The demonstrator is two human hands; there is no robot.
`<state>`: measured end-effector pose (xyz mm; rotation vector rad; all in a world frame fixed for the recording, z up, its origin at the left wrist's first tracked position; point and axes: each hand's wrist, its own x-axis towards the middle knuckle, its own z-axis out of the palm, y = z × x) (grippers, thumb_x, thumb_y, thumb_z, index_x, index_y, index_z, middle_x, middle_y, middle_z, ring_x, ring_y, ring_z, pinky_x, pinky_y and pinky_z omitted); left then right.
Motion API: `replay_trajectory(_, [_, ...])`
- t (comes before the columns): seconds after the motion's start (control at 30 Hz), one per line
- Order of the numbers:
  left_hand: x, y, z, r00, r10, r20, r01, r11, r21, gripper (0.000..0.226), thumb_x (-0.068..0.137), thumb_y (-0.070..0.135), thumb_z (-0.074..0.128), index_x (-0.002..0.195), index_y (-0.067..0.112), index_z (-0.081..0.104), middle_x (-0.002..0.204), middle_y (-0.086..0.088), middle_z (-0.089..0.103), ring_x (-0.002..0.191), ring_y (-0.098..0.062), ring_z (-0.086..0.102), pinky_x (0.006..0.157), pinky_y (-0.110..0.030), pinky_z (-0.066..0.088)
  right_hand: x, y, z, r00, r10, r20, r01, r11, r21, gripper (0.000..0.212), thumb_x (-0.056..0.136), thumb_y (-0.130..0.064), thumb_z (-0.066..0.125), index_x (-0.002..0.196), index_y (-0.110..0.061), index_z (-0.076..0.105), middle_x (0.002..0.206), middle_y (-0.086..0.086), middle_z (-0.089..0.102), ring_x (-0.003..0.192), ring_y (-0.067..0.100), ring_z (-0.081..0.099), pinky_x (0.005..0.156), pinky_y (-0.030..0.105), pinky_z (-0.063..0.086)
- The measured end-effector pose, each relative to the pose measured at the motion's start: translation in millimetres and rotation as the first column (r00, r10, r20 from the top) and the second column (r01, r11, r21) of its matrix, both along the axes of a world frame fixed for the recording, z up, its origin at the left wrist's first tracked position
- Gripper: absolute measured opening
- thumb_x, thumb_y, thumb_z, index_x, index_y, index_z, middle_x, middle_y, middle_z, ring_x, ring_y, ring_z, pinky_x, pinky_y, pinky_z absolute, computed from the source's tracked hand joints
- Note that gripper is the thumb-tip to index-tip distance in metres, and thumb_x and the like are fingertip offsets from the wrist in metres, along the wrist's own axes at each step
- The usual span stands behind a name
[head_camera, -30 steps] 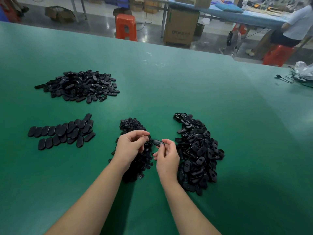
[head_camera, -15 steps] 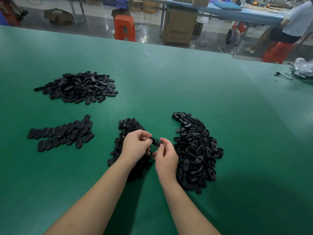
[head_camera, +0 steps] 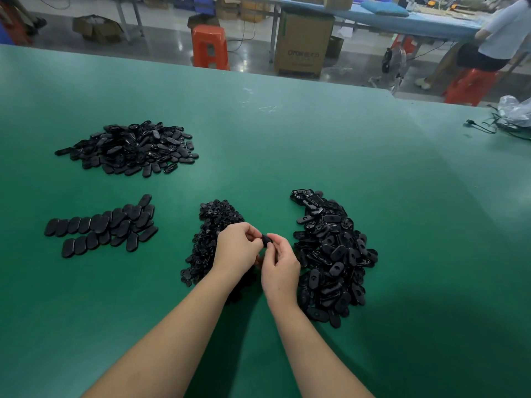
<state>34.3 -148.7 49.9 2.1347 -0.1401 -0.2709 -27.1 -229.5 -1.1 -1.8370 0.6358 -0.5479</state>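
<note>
left grip [head_camera: 235, 248]: fingers curled, pinched black part [head_camera: 266, 241] | right grip [head_camera: 280, 264]: pinched the same part's other end | part: was held above tabletop [head_camera: 287, 145], between small-piece pile [head_camera: 214, 222] and shell pile [head_camera: 330, 254] | change: the 2 grips had drawn closer than 1 s before, and fingers mostly hid the part

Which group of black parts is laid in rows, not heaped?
The near-left group: its flat ovals overlap in rows; far-left heap, middle heap and right heap are loose.
</note>
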Motion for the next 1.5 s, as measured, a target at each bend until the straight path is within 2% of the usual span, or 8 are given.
replay_trajectory(0.27, [1,1,1,1.0,0.009,0.004,-0.009,1.0,0.03,0.019,0.084,0.005,0.067,0.074,0.021,0.068,0.066,0.003,0.07,0.047,-0.014,0.063,0.058,-0.027,0.056,-1,0,0,1.0,0.003,0.004,-0.003,0.998,0.059,0.02,0.102,-0.011,0.053,0.115,-0.016,0.068,0.106,-0.007,0.072,0.101,0.009,0.068,0.092,0.033,0.055])
replay_trajectory(0.5, [0,-3,0,0.998,0.021,0.051,-0.024,0.998,0.049,0.014,0.081,0.013,0.078,0.074,0.021,0.069,0.071,0.009,0.066,0.066,-0.007,0.059,0.059,-0.021,0.042,-2,0,1,1.0,0.001,0.025,-0.003,0.997,0.077,0.02,0.102,-0.01,0.052,0.108,-0.023,0.065,0.1,-0.011,0.071,0.095,0.005,0.067,0.086,0.03,0.055])
replay_trajectory(0.6, [4,0,1,0.999,0.018,0.032,-0.019,0.999,0.038,0.016,0.078,0.016,0.083,0.086,0.02,0.069,0.08,0.006,0.068,0.074,-0.013,0.062,0.069,-0.027,0.049,-2,0,1,1.0,0.005,0.027,-0.007,0.997,0.078,0.022,0.102,-0.01,0.051,0.103,-0.029,0.062,0.097,-0.013,0.071,0.09,0.003,0.067,0.083,0.028,0.054])
replay_trajectory(0.7, [8,5,3,0.999,-0.052,-0.009,0.052,0.997,0.056,0.018,0.076,0.019,0.086,0.09,0.018,0.074,0.081,0.002,0.071,0.066,-0.016,0.062,0.074,-0.035,0.057,-1,0,1,0.999,0.001,0.032,-0.004,0.996,0.087,0.02,0.102,-0.012,0.053,0.102,-0.031,0.06,0.097,-0.013,0.07,0.09,0.004,0.067,0.083,0.032,0.055])
replay_trajectory(0.9, [9,6,5,0.993,-0.111,-0.041,0.112,0.993,0.043,0.009,0.079,0.018,0.085,0.083,0.016,0.077,0.067,0.002,0.07,0.054,-0.015,0.059,0.067,-0.037,0.06,-2,0,1,0.999,-0.014,0.047,0.009,0.996,0.093,0.014,0.102,-0.012,0.051,0.103,-0.025,0.057,0.096,0.001,0.068,0.083,0.028,0.066,0.078,0.051,0.055])
replay_trajectory(1.1, [5,4,2,0.992,-0.118,-0.046,0.12,0.992,0.028,0.002,0.086,0.017,0.076,0.086,0.017,0.077,0.067,0.002,0.072,0.043,-0.011,0.057,0.051,-0.023,0.052,-2,-2,2,0.999,-0.024,0.033,0.021,0.997,0.079,0.018,0.102,-0.011,0.05,0.101,-0.029,0.056,0.096,-0.004,0.068,0.086,0.013,0.065,0.077,0.035,0.054])
replay_trajectory(1.27, [5,5,0,0.992,-0.113,-0.047,0.115,0.993,0.04,0.005,0.085,0.018,0.075,0.087,0.021,0.078,0.074,0.008,0.074,0.042,-0.001,0.056,0.05,-0.017,0.049,-1,-3,0,1.0,0.002,0.027,-0.004,0.996,0.088,0.015,0.102,-0.01,0.051,0.102,-0.023,0.058,0.095,-0.002,0.069,0.084,0.018,0.065,0.077,0.037,0.054])
replay_trajectory(1.5, [4,4,1,0.992,-0.111,-0.063,0.115,0.992,0.06,0.005,0.083,0.017,0.076,0.079,0.018,0.074,0.068,0.004,0.072,0.044,-0.013,0.066,0.047,-0.018,0.049,-2,-3,0,1.0,-0.001,0.028,-0.001,0.998,0.062,0.018,0.102,-0.01,0.051,0.099,-0.027,0.057,0.095,-0.006,0.068,0.088,0.014,0.064,0.078,0.033,0.052])
